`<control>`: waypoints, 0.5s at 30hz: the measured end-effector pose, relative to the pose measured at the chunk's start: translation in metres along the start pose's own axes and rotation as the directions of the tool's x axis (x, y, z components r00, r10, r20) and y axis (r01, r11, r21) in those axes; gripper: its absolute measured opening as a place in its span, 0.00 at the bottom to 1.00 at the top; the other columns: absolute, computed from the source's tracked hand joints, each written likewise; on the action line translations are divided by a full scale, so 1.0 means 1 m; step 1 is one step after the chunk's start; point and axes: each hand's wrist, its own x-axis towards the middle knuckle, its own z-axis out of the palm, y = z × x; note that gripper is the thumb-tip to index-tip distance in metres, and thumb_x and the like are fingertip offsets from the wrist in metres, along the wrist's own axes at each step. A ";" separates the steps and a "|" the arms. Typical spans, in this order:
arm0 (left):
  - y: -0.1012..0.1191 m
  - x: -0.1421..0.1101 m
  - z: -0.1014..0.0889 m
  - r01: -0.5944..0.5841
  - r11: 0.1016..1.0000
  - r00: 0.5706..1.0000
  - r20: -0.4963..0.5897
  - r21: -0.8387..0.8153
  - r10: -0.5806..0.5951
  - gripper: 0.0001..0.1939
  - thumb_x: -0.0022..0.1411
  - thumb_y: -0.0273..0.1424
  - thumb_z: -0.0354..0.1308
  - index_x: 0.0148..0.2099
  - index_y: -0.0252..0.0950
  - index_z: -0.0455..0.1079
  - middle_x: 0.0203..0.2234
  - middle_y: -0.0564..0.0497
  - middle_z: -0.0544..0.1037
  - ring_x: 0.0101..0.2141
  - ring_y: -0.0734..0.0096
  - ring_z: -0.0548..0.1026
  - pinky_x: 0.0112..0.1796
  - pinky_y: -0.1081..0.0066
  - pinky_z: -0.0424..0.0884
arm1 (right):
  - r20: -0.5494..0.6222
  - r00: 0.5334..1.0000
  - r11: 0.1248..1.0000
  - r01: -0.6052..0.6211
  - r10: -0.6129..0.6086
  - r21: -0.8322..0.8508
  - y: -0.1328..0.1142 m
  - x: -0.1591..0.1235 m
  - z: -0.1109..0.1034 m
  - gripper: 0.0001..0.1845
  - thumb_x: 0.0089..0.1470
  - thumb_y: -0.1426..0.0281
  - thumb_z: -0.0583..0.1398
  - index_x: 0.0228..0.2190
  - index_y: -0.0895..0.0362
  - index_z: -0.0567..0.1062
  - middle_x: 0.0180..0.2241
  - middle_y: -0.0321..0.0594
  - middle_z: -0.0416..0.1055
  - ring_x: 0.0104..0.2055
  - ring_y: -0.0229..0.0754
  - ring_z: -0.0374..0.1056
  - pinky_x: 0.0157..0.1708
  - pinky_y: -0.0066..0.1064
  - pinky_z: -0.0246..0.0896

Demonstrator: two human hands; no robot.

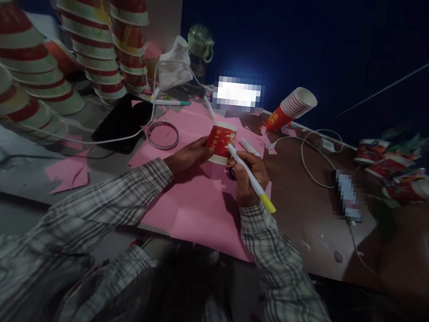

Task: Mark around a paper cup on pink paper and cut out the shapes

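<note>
My left hand [191, 156] is closed round the left side of a red paper cup [221, 140] with gold markings and pale bands at top and bottom. The cup is held above pink paper sheets [201, 220] spread on the table. In my right hand [250, 177] is a white marker [250, 173] with a yellow end pointing toward me. Its tip meets, or nearly meets, the cup's right side. Something small and dark shows under the right fingers, too hidden to name.
Tall stacks of paper cups [93, 43] stand at the left, beside a black tablet [124, 122]. A tape ring [163, 135] lies on the pink paper. Farther back are a leaning cup stack [291, 109] and a lidded bottle [199, 48]. A phone [348, 194] with cable lies right, near another person's arm [407, 245].
</note>
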 end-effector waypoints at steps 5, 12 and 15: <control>0.000 0.000 0.001 0.063 0.998 0.998 -0.016 0.010 -0.063 0.27 0.54 0.37 0.74 0.54 0.37 0.74 0.52 0.44 0.80 0.51 0.57 0.78 0.54 0.58 0.71 | 0.002 1.000 0.999 -0.007 0.007 -0.038 -0.002 0.000 0.000 0.13 0.62 0.58 0.63 0.45 0.50 0.79 0.35 0.38 0.77 0.37 0.41 0.75 0.39 0.37 0.75; -0.001 0.001 -0.004 0.054 0.996 0.998 -0.048 0.070 -0.051 0.28 0.53 0.37 0.75 0.55 0.37 0.74 0.52 0.43 0.80 0.51 0.57 0.78 0.53 0.59 0.71 | -0.015 0.998 0.996 -0.063 0.062 -0.058 0.003 -0.003 -0.002 0.15 0.62 0.56 0.63 0.45 0.50 0.79 0.36 0.39 0.77 0.36 0.40 0.74 0.37 0.35 0.74; -0.002 0.001 -0.004 0.058 0.995 0.997 -0.057 0.086 -0.053 0.28 0.53 0.37 0.75 0.54 0.37 0.74 0.51 0.44 0.81 0.51 0.57 0.77 0.52 0.60 0.71 | -0.018 0.997 0.995 -0.077 0.076 -0.071 0.005 -0.004 -0.002 0.16 0.63 0.55 0.62 0.45 0.51 0.79 0.37 0.39 0.77 0.36 0.40 0.74 0.37 0.34 0.74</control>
